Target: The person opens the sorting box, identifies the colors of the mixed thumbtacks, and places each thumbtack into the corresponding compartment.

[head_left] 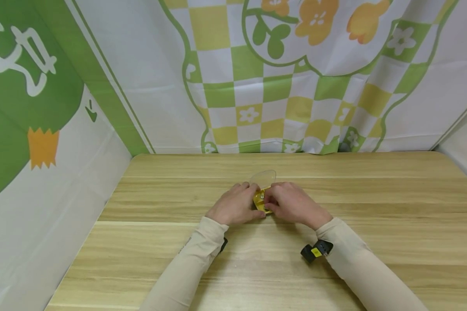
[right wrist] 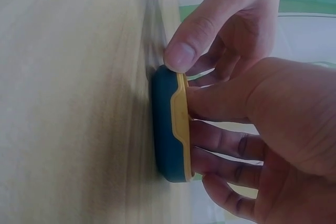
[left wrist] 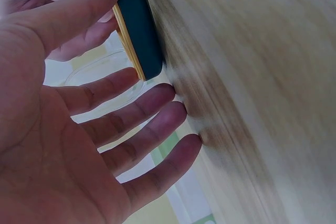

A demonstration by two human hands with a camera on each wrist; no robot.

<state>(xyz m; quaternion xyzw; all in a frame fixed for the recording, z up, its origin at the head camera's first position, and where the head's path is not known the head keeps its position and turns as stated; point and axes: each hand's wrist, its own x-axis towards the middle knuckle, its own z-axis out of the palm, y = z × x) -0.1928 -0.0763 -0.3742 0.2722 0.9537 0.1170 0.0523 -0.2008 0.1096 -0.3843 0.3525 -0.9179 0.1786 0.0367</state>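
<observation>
A small case [head_left: 258,200] with a yellow inside and a dark teal outer shell [right wrist: 167,135] lies on the table, its clear lid [head_left: 264,177] raised at the far side. My left hand [head_left: 235,205] pinches the case between thumb and index finger, the other fingers spread with their tips at the tabletop in the left wrist view. From the right, my right hand [head_left: 295,205] reaches over the yellow inside with bent fingers and thumb. Its fingertips are hidden behind the case rim, so I cannot tell whether they pinch anything. Small pale details show within the case.
A wood-grain table [head_left: 148,259] spreads around both hands. Behind it hangs a green, yellow and white checked cloth [head_left: 249,95], and a printed panel [head_left: 7,242] rises along the left edge. Black straps with small devices [head_left: 315,250] sit at the wrists.
</observation>
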